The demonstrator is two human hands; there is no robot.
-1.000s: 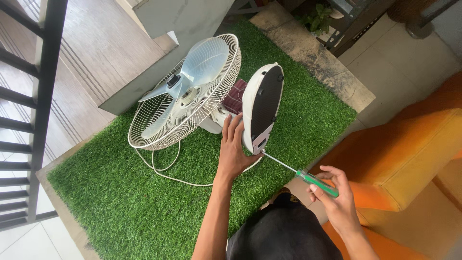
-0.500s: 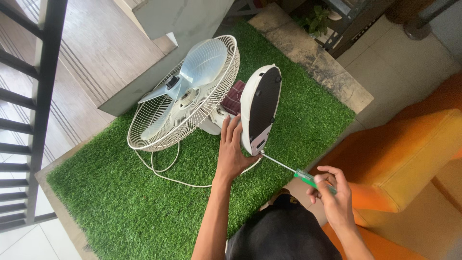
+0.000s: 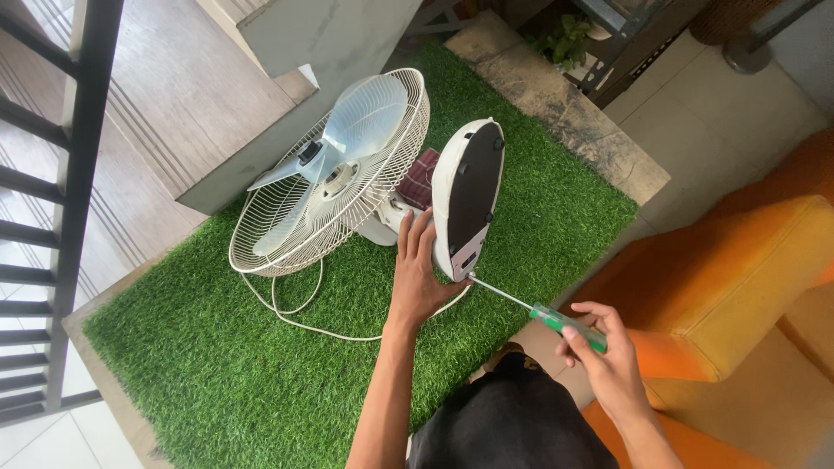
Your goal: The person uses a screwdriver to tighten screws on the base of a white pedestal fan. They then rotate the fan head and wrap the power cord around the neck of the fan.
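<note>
A white table fan lies tipped on a green turf mat (image 3: 217, 365). Its wire cage with pale blue blades (image 3: 334, 169) faces up and left, and its oval base (image 3: 466, 195) stands on edge with the dark underside toward me. My left hand (image 3: 417, 274) rests flat against the base's near left side, steadying it. My right hand (image 3: 604, 352) grips a green-handled screwdriver (image 3: 565, 323). The screwdriver's metal shaft reaches up-left, and its tip meets the lower end of the base's underside.
The fan's white cord (image 3: 300, 317) loops on the turf in front of the cage. An orange sofa (image 3: 738, 278) stands at the right. Black railing bars (image 3: 74, 174) run down the left, a grey panel (image 3: 321, 35) stands behind the fan, and a stone slab (image 3: 565, 113) edges the mat.
My right hand has shifted its fingers on the screwdriver handle, as in turning it. The tip stays at the base. The view has drifted slightly; my left hand has not moved.
</note>
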